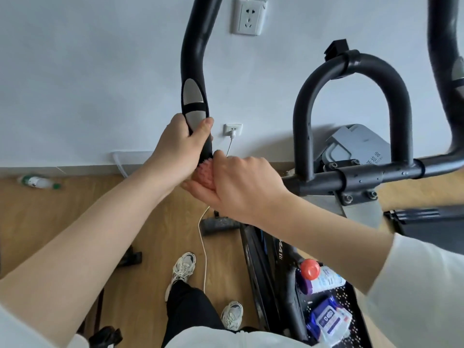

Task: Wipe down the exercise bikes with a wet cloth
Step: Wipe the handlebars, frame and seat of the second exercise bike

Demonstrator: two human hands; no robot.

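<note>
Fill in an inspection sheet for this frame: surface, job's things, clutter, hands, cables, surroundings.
Surface: wood-look floor, white wall behind.
Job's things: black handlebar with silver grip sensor; pink cloth pressed against its lower end; centre loop bar.
Clutter: plastic bottle lying on the floor by the wall; bottles and packets in the bike's tray.
Hands: left hand wrapped around the handlebar; right hand clutching the cloth.
Cables: white cable running from the lower socket down across the floor.
Surroundings: upper wall socket, unused.
</note>
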